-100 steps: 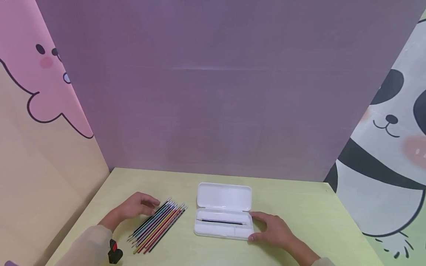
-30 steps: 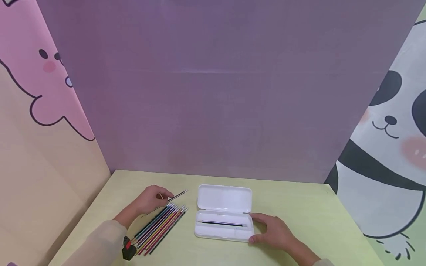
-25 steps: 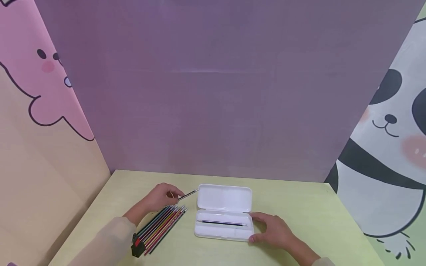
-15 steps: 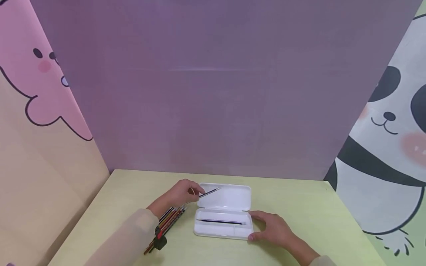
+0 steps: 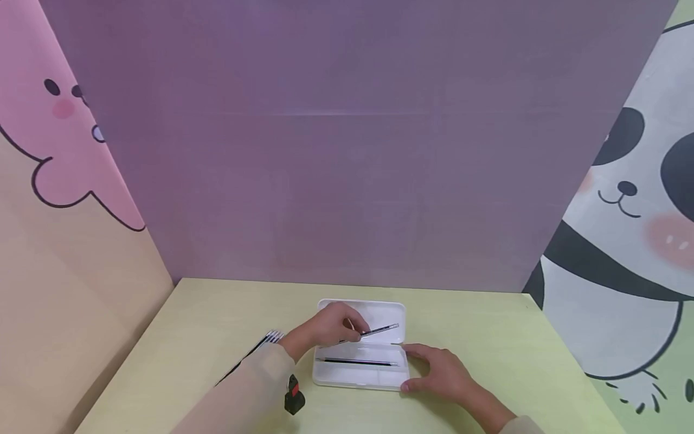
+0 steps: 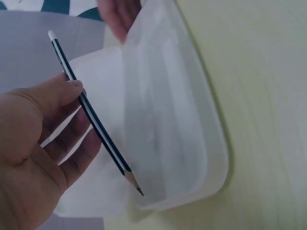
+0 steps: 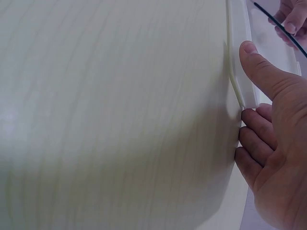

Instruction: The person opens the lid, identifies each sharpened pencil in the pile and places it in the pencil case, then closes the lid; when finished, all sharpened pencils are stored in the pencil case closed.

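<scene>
My left hand (image 5: pixel 336 323) pinches a dark striped pencil (image 6: pixel 103 127) between thumb and fingers, over the opened white pencil case (image 5: pixel 355 386). In the left wrist view the sharpened tip points down towards the tray and the pale eraser end sticks up past the thumb. A second dark pencil (image 5: pixel 358 362) lies lengthwise in the tray. At the case's right end my right hand (image 5: pixel 441 372) holds it, thumb at the near corner and index finger at the far corner. The right wrist view shows its other fingers bent against the end wall.
Left of the case lie several pencils (image 5: pixel 273 336), mostly hidden by my left sleeve (image 5: pixel 244 386). A black device (image 5: pixel 294 398) sits at the left wrist. The yellowish table (image 5: pixel 217 301) ends at a purple panel (image 5: pixel 347 181) behind.
My left hand has picked a pencil from the pile and carried it right, over the case's lid and hinge. The right hand stays at the case's end.
</scene>
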Available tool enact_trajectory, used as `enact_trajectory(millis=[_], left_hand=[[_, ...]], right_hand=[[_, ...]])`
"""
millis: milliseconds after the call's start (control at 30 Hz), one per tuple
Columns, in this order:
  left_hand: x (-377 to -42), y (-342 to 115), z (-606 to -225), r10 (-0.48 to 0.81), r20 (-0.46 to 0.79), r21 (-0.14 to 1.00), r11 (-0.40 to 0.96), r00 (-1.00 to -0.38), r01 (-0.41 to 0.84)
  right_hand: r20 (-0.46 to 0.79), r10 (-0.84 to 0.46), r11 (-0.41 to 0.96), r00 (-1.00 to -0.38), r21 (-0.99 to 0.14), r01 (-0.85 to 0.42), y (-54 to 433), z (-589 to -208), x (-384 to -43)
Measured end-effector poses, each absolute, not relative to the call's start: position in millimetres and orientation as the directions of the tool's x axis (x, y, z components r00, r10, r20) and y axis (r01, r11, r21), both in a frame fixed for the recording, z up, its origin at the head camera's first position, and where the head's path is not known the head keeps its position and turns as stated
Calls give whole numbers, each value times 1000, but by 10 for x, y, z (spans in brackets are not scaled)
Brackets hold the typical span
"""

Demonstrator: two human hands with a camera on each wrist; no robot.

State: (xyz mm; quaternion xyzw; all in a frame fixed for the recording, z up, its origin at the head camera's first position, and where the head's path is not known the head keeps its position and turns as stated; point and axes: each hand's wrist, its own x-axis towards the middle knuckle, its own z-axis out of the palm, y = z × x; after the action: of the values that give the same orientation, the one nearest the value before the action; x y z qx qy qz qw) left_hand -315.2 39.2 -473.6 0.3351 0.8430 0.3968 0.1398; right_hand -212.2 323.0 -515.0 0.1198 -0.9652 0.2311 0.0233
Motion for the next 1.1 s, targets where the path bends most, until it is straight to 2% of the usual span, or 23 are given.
enact_trajectory(millis=[267,800,1100], left_hand=[[-3104,465,-4910,671,-5,743,499,-742,446],[-2996,511,-5044,691,22,588,576,-723,568],[-2939,509,-5092,677,54,534,602,-734,594]], right_hand=[[95,-209,859,-973,-458,-229,3220,-5168,-2124],[83,-189,862,-979,-464,-205,3210,-5195,-2124],[82,-182,864,-980,-462,-199,3221,-5200,-2118]])
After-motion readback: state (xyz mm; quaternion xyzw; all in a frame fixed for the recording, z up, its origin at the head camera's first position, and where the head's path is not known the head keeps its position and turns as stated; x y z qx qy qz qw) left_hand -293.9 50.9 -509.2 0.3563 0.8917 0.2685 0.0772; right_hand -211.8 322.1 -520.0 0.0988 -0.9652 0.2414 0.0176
